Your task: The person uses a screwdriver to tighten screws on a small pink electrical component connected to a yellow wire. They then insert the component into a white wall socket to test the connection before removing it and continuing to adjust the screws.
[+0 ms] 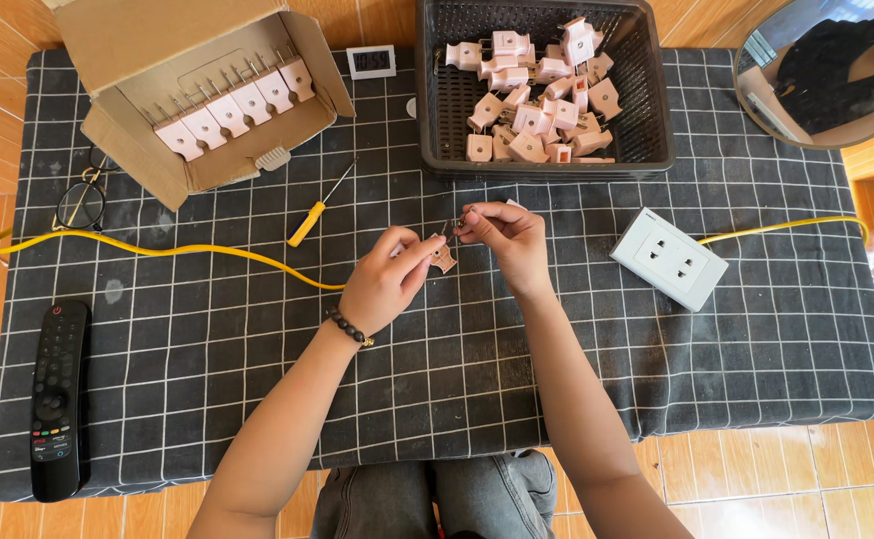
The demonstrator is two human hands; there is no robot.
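My left hand [387,279] pinches a small pink plug [444,258] over the middle of the dark grid-patterned cloth [257,379]. My right hand [505,238] is just right of it, fingertips closed on a small metal part at the plug's top. A yellow cable [157,250] runs across the cloth and passes under my left hand. A yellow-handled screwdriver [319,207] lies just up and left of my hands.
A dark plastic basket [656,120] at the back holds several pink plugs. An open cardboard box [207,90] at back left holds a row of plugs. A white wall socket [668,258], black remote [57,399], glasses [82,200], small timer [370,62] and mirror [826,70] are around.
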